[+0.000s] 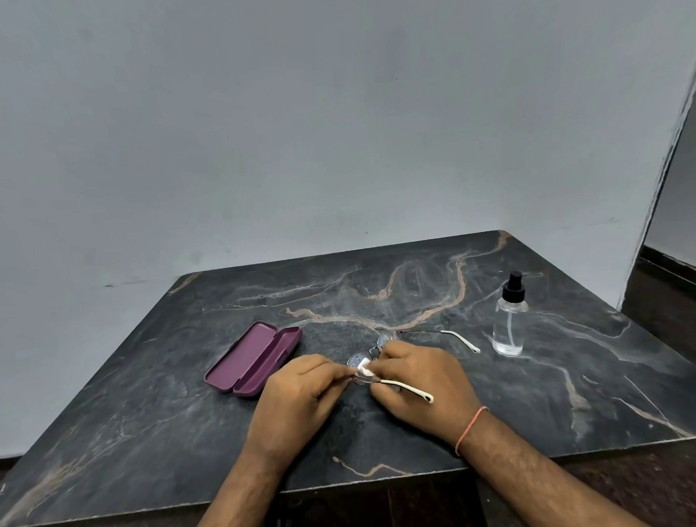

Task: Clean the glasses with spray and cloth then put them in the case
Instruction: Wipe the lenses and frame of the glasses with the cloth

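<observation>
Above the table, both hands pinch glasses.

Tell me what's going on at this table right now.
A person is wiping a pair of thin metal-framed glasses with cream temple tips using a small white cloth. The left hand and the right hand both hold them just above the dark marble table. The maroon hard glasses case lies open to the left, and the clear spray bottle with a black nozzle stands upright to the right.
</observation>
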Motion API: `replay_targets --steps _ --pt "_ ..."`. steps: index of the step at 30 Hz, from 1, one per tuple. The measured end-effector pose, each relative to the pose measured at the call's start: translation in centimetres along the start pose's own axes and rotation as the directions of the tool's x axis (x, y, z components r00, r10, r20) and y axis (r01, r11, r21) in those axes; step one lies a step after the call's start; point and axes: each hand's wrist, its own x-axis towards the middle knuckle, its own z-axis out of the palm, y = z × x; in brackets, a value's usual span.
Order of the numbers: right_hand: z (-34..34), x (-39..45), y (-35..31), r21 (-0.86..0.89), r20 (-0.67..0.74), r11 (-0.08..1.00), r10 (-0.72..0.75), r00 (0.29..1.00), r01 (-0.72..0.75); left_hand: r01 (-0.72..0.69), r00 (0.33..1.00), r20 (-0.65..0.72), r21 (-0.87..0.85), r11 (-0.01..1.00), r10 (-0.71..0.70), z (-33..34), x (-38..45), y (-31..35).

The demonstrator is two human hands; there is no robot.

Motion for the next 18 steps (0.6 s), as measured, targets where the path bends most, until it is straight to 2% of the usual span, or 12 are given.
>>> replay_targets --steps 4,13,18 --pt "0.58 0.29 0.21 -0.038 -0.099 0.999 0.027 0.995 -0.03 -0.016 1.0 0.003 0.006 1.0 0.016 0.08 0.14 0.22" --pt "0.01 0.02 0.42 0.109 -0.028 0.99 -0.091 0.995 0.093 -0.036 0.999 0.005 0.028 0.999 0.036 0.22 0.04 0.0" --pt "0.44 0.18 0.37 0.057 -0.081 0.997 -0.042 0.996 0.047 -0.035 0.999 0.003 0.031 0.999 0.035 0.28 0.01 -0.08"
